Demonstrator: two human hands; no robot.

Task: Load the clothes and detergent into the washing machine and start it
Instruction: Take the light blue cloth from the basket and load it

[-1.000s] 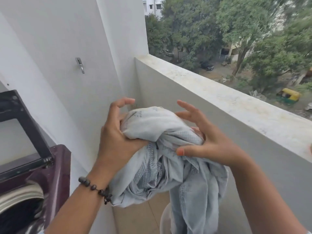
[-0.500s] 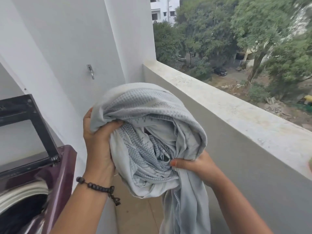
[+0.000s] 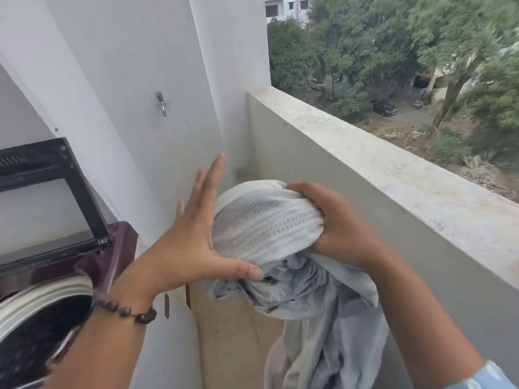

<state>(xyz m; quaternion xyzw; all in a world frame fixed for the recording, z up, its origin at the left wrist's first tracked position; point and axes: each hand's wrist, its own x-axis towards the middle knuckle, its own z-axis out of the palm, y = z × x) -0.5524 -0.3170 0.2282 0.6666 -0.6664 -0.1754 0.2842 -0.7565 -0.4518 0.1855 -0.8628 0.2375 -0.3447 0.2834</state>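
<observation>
Your right hand (image 3: pixel 341 226) grips cloth (image 3: pixel 266 228), frame center | left hand (image 3: pixel 193 237) fingers straight, thumb touching cloth | washing machine (image 3: pixel 50 290) lower left

Wall hook (image 3: pixel 161 102), parapet (image 3: pixel 393 164), trees (image 3: pixel 365 46)

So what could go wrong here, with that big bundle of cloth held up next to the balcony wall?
Only the right hand grips the bunched pale grey patterned cloth; the left hand lies flat against it with fingers straight, so the bundle could slip. A long tail of the cloth hangs towards the floor and might drag or snag on the way to the maroon top-loading washing machine. The low concrete balcony parapet is close by, so a loose swing could send the cloth over.
</observation>
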